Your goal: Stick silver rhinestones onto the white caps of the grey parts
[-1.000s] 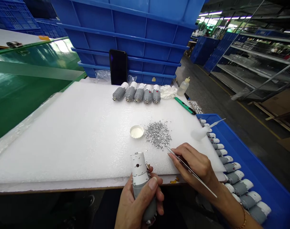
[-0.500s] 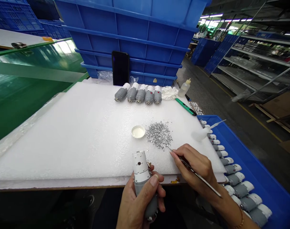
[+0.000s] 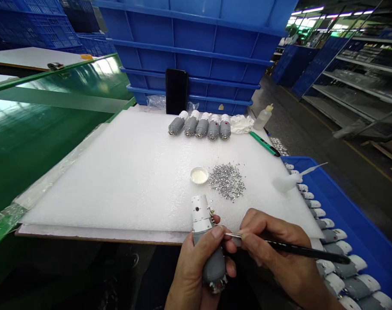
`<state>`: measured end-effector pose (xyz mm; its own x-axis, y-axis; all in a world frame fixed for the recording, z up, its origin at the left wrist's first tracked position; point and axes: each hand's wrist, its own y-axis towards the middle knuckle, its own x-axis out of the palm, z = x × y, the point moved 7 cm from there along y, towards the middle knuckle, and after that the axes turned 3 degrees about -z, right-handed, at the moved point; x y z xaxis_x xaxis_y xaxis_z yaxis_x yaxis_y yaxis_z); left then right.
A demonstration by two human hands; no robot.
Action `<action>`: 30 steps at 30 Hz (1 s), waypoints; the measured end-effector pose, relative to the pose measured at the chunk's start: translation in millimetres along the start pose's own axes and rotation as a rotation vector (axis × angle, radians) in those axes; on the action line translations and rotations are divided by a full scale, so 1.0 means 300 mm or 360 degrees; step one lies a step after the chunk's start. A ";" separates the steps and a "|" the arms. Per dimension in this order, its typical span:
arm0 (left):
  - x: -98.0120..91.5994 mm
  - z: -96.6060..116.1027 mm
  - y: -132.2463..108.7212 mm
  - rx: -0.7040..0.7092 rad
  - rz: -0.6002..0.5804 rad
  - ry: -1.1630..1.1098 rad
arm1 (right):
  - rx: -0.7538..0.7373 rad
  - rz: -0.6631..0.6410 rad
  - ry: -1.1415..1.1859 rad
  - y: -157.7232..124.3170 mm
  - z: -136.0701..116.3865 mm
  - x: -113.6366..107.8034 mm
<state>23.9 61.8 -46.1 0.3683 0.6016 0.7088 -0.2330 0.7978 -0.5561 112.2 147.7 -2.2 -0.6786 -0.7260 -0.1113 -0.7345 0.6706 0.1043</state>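
Observation:
My left hand [image 3: 196, 262] is wrapped round a grey and white capsule-shaped piece [image 3: 214, 263], its white end with a dark round spot pointing up and away. My right hand [image 3: 276, 254] pinches a slim black-handled tool [image 3: 299, 249] near its thin silver tip. That tip reaches the fingertips of my left hand, beside the piece; whether it carries anything is too small to tell. Beyond my hands lie a scattered heap of tiny silver bits [image 3: 227, 181] and a small round white dish [image 3: 199, 175] with pale contents.
White foam sheet [image 3: 128, 181] covers the table. Several similar pieces [image 3: 202, 125] line the back, by a phone [image 3: 177, 91] against stacked blue crates [image 3: 196, 51]. Crumpled tissue [image 3: 241, 124], a green cutter [image 3: 264, 144] and squeeze bottles [image 3: 263, 117] are rightward. A blue bin [image 3: 373, 234] holds more pieces.
My right hand has drawn the tool back from the edge of the silver heap to my left hand. The view has shifted slightly left; my left hand keeps its grip.

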 end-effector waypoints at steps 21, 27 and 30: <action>-0.033 -0.001 0.001 0.0006 0.0162 -0.0275 | -0.0589 -0.0085 -0.0772 -0.026 -0.123 0.058; -0.034 0.007 -0.007 0.0030 0.0167 -0.0192 | -0.0370 -0.0056 -0.0428 0.005 -0.095 0.044; -0.039 0.026 -0.010 0.0126 0.0144 -0.0042 | 0.0030 -0.0025 -0.0110 0.055 -0.027 0.013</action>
<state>13.5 52.6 -49.3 0.3188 0.6714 0.6690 -0.3348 0.7401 -0.5832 97.4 154.8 7.3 -0.6652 -0.7245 -0.1806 -0.7443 0.6626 0.0837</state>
